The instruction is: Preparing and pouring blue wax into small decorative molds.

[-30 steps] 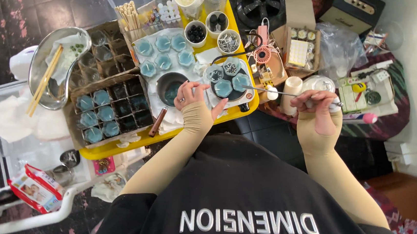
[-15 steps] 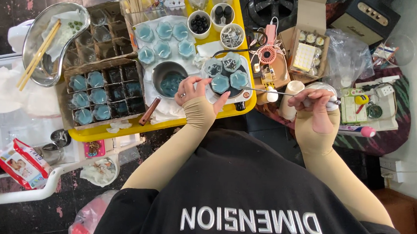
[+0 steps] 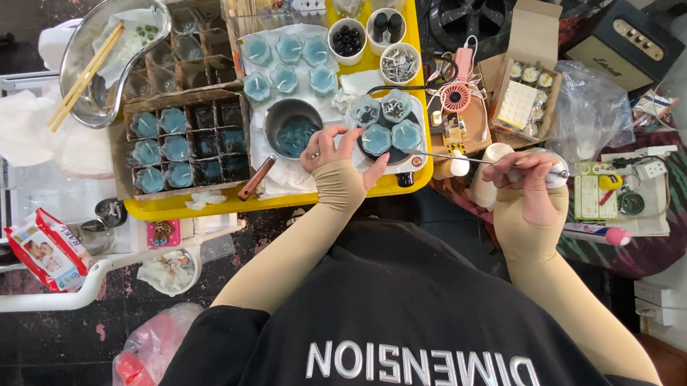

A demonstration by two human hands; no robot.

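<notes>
The tool's [image 3: 475, 159] handle is hidden inside the right hand's [image 3: 531, 182] grip.

A thin metal tool [image 3: 475, 159] is lying level across the gap between the yellow tray and the side clutter, its handle end wrapped in the right hand [image 3: 532, 175] and its slender tip pointing toward a group of small glass cups [image 3: 386, 123]. Those cups are sitting upright and close together on a dark round plate, each filled with pale blue wax. The left hand [image 3: 338, 154] is resting just beside them, fingers curling at the plate's near edge.
</notes>
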